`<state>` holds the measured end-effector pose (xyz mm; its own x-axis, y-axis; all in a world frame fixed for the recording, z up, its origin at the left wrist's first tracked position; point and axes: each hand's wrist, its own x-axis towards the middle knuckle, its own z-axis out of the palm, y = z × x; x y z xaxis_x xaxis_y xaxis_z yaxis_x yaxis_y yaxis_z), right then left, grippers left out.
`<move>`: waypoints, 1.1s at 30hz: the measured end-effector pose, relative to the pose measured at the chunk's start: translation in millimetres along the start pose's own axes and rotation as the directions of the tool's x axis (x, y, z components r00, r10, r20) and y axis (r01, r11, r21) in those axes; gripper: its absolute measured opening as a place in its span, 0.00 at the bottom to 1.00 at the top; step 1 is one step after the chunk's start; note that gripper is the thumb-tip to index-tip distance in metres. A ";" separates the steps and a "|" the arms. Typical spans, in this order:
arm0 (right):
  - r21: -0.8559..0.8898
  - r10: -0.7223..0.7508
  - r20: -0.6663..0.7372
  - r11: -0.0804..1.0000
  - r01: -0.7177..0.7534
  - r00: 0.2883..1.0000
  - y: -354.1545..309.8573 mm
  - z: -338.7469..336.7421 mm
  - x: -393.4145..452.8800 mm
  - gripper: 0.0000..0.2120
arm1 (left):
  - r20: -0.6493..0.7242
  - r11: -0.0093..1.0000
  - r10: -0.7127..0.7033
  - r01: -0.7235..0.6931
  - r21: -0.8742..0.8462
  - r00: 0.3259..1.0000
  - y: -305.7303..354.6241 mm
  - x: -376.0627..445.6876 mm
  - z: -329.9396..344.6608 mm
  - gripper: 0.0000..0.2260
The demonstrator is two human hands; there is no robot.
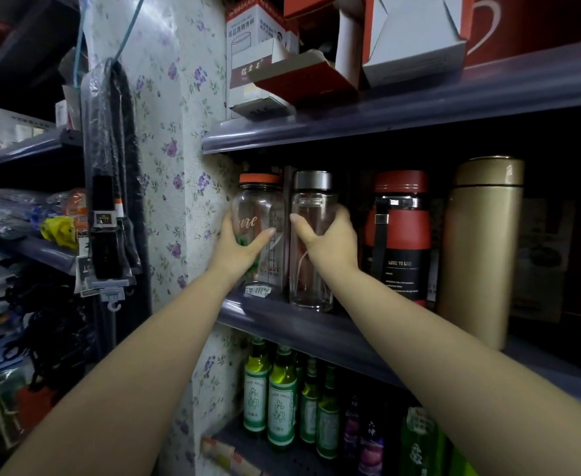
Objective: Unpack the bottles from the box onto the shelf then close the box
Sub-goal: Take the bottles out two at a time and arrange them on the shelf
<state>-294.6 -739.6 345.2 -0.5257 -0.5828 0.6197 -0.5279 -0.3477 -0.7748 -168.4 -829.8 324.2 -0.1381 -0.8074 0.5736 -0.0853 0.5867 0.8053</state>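
On the dim middle shelf (303,324), the left hand (239,247) grips the orange-capped bottle (260,214); the right hand (330,243) grips the silver-capped bottle (313,207), fingertips hidden behind glass.

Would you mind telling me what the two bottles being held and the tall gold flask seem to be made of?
Orange-lidded bottle, held by the left hand: clear glass or hard plastic, see-through. Grey-capped bottle, held by the right hand: likewise transparent, with a seemingly brushed-metal cap. Gold flask: opaque, probably metal, with a satin sheen.
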 end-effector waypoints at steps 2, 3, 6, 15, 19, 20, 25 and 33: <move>-0.024 0.012 0.024 1.000 -0.012 1.000 5.8 -1.2 -6.3 0.39 | -0.007 1.000 -0.014 0.014 0.000 1.000 -4.6 -1.2 0.5 0.43; -0.037 0.026 0.037 0.999 -0.024 0.999 9.3 -0.9 -9.9 0.38 | -0.014 1.000 -0.023 0.023 -0.001 1.000 -8.2 -1.1 0.3 0.43; -0.081 0.078 0.080 0.994 -0.072 0.994 21.1 -0.5 -21.3 0.38 | -0.028 1.000 -0.028 0.028 0.005 0.999 -20.7 -6.4 1.3 0.45; -0.038 0.068 0.089 0.997 -0.065 0.994 26.5 -4.2 -28.0 0.34 | -0.054 1.000 -0.011 0.010 -0.001 0.998 -33.6 -4.7 2.6 0.45; -0.018 0.074 0.074 0.997 -0.073 0.994 27.2 -5.6 -27.9 0.32 | -0.020 0.999 -0.031 0.031 -0.008 0.999 -32.3 -0.2 -3.4 0.45; -0.015 0.074 0.070 0.997 -0.073 0.995 27.2 -5.9 -28.2 0.31 | -0.002 0.999 -0.034 0.034 -0.011 0.999 -32.1 1.1 -6.1 0.45; 0.009 0.084 0.094 0.996 -0.085 0.992 28.8 -5.6 -27.6 0.32 | 0.046 0.998 -0.051 0.053 -0.039 0.998 -31.6 2.7 -11.0 0.44; 0.025 0.105 0.112 0.994 -0.108 0.988 29.0 -7.2 -26.9 0.33 | 0.163 0.993 -0.105 0.111 -0.027 0.981 -33.4 13.9 -24.2 0.56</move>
<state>-300.6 -728.8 307.0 -0.4998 -0.6948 0.5171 -0.4508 -0.3011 -0.8403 -143.6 -862.1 308.9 -0.2870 -0.8437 0.4537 -0.0735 0.4916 0.8677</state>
